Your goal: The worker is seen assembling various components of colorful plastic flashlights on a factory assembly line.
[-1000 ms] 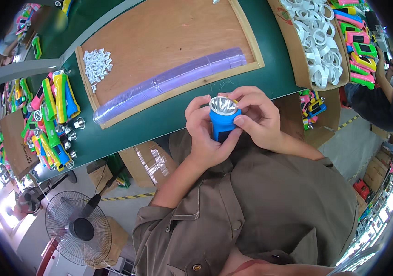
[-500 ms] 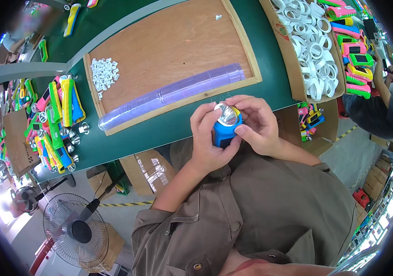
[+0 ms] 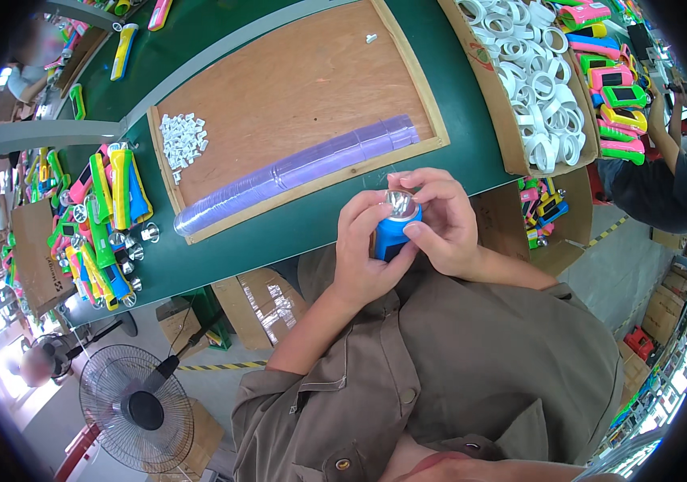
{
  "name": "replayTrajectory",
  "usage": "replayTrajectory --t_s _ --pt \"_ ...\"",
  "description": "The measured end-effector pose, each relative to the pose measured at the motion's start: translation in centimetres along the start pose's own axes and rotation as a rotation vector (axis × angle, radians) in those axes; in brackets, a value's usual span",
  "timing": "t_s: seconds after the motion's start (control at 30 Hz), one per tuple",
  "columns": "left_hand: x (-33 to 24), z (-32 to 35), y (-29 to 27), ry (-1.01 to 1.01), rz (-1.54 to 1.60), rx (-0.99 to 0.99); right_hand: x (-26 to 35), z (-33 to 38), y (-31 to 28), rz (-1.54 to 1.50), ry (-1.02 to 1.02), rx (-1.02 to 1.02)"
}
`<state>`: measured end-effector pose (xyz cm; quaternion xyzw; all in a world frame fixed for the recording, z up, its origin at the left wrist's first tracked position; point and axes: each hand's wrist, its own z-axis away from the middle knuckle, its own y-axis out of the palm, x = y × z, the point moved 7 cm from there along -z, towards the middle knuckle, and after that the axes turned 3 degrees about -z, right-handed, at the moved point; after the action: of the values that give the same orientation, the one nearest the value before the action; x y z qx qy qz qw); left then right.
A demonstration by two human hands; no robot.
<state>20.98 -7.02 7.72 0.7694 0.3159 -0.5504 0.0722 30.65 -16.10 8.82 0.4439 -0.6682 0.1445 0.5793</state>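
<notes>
A blue flashlight (image 3: 392, 240) stands head up between my hands, in front of my chest. A shiny silver reflector (image 3: 399, 204) sits in its round head. My left hand (image 3: 362, 247) is wrapped round the body from the left, its fingertips near the rim. The right hand (image 3: 447, 222) closes on the head from the other side, thumb on its edge and fingers bent over the far rim. Whether the right fingers also pinch a thin part cannot be made out. The flashlight's lower end is hidden by my hands.
Beyond my hands, a wooden tray (image 3: 311, 88) holds a long stack of clear purplish discs (image 3: 295, 173) and small white parts (image 3: 183, 143). White rings (image 3: 548, 88) fill a carton at right. Colourful flashlights (image 3: 118, 189) are heaped at left. A fan (image 3: 139, 408) stands below the table.
The view has shifted slightly. My fingers have shifted a little round the flashlight's head, and the yellow patch that showed by the right fingers is out of sight. Both hands keep their hold.
</notes>
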Motion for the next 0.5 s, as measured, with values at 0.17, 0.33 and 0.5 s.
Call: replayTrajectory --t_s 0.17,0.33,0.5 --pt "-0.9 0.3 0.3 -0.017 -0.054 0.03 -0.2 0.5 -0.6 0.166 -0.069 0.002" --pt "-0.9 0.0 0.3 0.045 -0.088 0.015 0.4 -0.3 -0.6 0.251 -0.117 0.006" --pt "0.4 0.7 -1.0 0.098 -0.025 0.034 -0.4 -5.3 -5.9 0.29 -0.045 -0.017"
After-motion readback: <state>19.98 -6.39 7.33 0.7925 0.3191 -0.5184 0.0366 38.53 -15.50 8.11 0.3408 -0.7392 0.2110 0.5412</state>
